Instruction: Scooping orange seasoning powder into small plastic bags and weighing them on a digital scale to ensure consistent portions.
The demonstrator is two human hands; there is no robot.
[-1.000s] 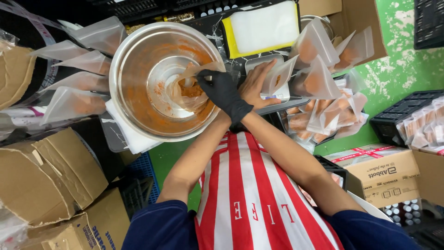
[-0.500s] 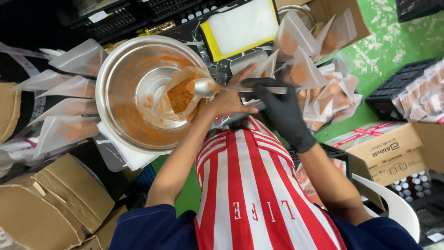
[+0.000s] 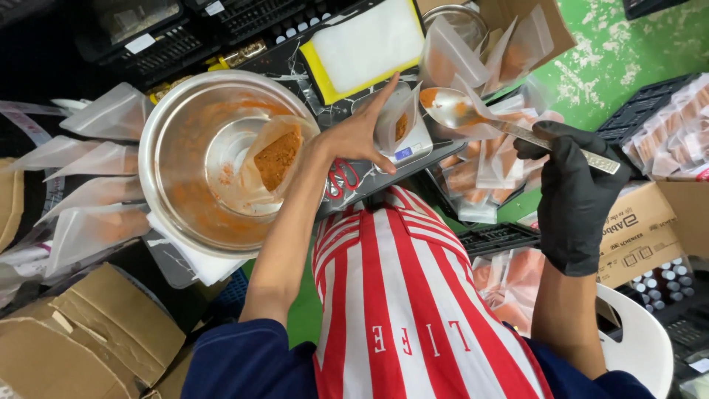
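My bare left hand grips a small clear pouch that stands on a small digital scale; a little orange powder lies inside the pouch. My right hand, in a black glove, holds a metal spoon by the handle. The spoon's bowl, smeared with orange powder, hovers just right of the pouch's mouth. To the left sits a large steel bowl dusted with orange. Inside it lies an open plastic bag of orange powder.
Empty clear pouches fan out left of the bowl. Filled pouches pile up right of the scale. A yellow-edged white pad lies behind it. Cardboard boxes, black crates and a white chair surround me.
My right hand has lifted the spoon out of the bowl and carried it right, beside the pouch. My left hand has left the bowl and now holds the pouch on the scale.
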